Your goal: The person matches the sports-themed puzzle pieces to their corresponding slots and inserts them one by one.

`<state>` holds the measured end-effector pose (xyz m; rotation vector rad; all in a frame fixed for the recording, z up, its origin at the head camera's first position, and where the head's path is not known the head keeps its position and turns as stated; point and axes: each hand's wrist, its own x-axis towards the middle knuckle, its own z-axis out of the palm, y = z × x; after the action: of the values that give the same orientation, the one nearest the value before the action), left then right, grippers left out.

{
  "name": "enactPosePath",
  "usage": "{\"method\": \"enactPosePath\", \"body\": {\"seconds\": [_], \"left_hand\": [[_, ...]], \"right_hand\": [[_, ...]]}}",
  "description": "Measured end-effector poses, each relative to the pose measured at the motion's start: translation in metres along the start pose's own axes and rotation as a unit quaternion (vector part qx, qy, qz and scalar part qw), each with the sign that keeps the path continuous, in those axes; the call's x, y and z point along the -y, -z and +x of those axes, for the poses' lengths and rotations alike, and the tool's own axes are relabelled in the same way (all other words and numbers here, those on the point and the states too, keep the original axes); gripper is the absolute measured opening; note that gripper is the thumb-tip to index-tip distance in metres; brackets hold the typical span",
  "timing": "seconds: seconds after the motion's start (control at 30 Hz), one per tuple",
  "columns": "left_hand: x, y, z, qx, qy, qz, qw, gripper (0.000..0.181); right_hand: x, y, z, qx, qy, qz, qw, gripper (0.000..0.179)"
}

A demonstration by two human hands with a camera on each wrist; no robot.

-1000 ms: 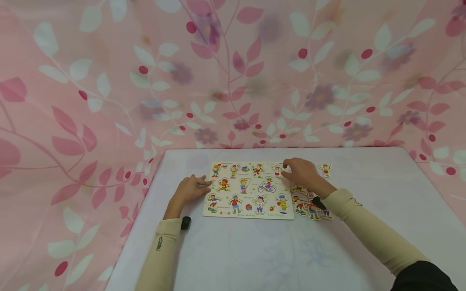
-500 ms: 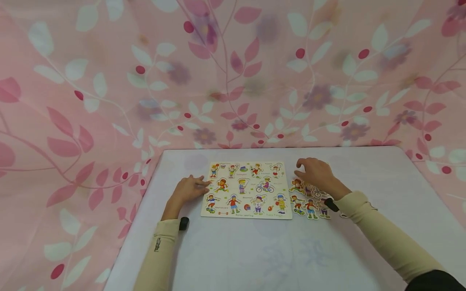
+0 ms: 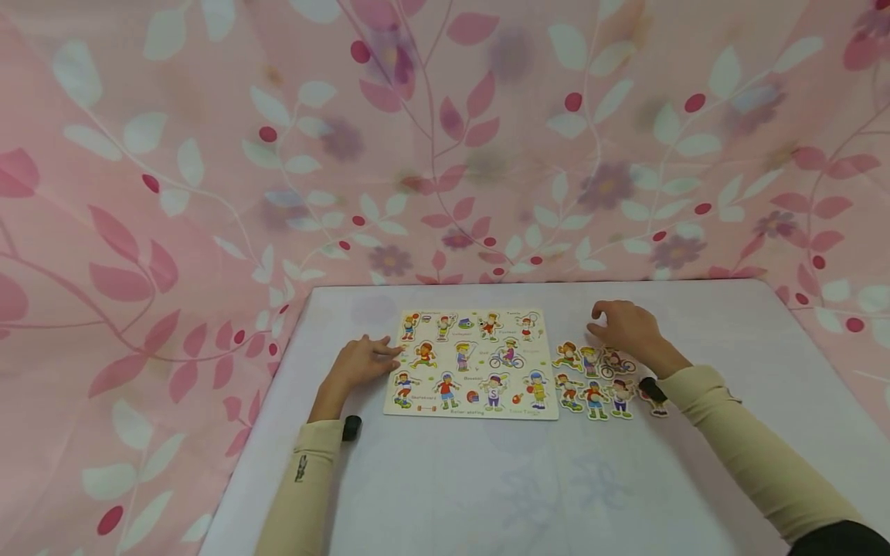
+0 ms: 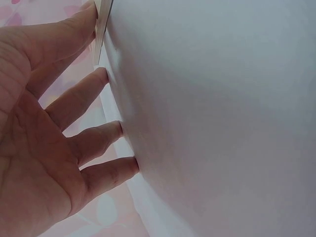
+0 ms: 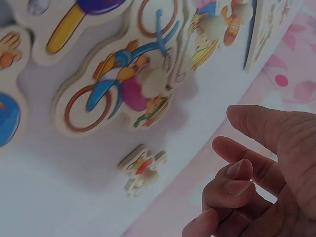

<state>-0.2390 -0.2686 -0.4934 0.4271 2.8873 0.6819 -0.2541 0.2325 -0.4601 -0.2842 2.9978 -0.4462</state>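
Note:
A cream puzzle board (image 3: pixel 434 363) printed with children playing sports lies flat on the table. At its left edge my left hand (image 3: pixel 361 361) rests with fingers spread; in the left wrist view, thumb and forefinger touch the board's edge (image 4: pixel 102 24), and the other fingertips rest on the white cloth. My right hand (image 3: pixel 631 330) hovers right of the board with nothing in it, thumb and fingers apart. Cut-out figure pieces lie beneath and in front of it, among them a cyclist piece (image 5: pixel 123 84) and a small figure piece (image 5: pixel 142 170). The head view hides the small piece behind the hand.
Several loose puzzle pieces (image 3: pixel 594 398) crowd the board's right edge, with another piece (image 3: pixel 653 400) partly under the right wrist. White cloth covers the table (image 3: pixel 487 479). A pink floral curtain (image 3: pixel 445 154) hangs behind the table's back edge.
My right hand has moved right, away from the board's upper right corner, uncovering the tennis figure and the loose pieces. My left hand has stayed at the board's left edge.

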Motion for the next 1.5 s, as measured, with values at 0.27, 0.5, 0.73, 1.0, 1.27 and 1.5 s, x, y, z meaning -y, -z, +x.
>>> {"method": "enactPosePath", "body": {"seconds": [0.27, 0.5, 0.73, 1.0, 1.27, 1.5], "left_hand": [[-0.001, 0.001, 0.000, 0.001, 0.009, 0.004, 1.0000, 0.036], [0.000, 0.000, 0.000, -0.005, 0.010, 0.001, 0.9999, 0.035], [-0.002, 0.001, 0.000, 0.001, 0.016, 0.004, 0.9999, 0.035], [-0.003, 0.001, -0.001, 0.002, 0.022, 0.004, 0.9998, 0.036], [-0.001, 0.000, 0.000, 0.002, 0.020, 0.005, 0.9998, 0.035], [0.000, -0.002, 0.001, 0.001, 0.017, 0.006, 0.9998, 0.035]], "right_hand": [[-0.015, 0.002, -0.001, -0.004, -0.026, 0.002, 0.9997, 0.029], [-0.028, 0.005, -0.004, 0.006, -0.034, 0.018, 0.9992, 0.027], [-0.041, 0.005, -0.003, 0.014, -0.044, 0.026, 0.9986, 0.026], [-0.047, 0.003, -0.002, 0.033, -0.059, 0.028, 0.9973, 0.028], [-0.047, 0.002, -0.001, 0.030, -0.056, 0.025, 0.9977, 0.026], [-0.045, 0.002, 0.002, 0.017, -0.045, 0.022, 0.9986, 0.022]]}}
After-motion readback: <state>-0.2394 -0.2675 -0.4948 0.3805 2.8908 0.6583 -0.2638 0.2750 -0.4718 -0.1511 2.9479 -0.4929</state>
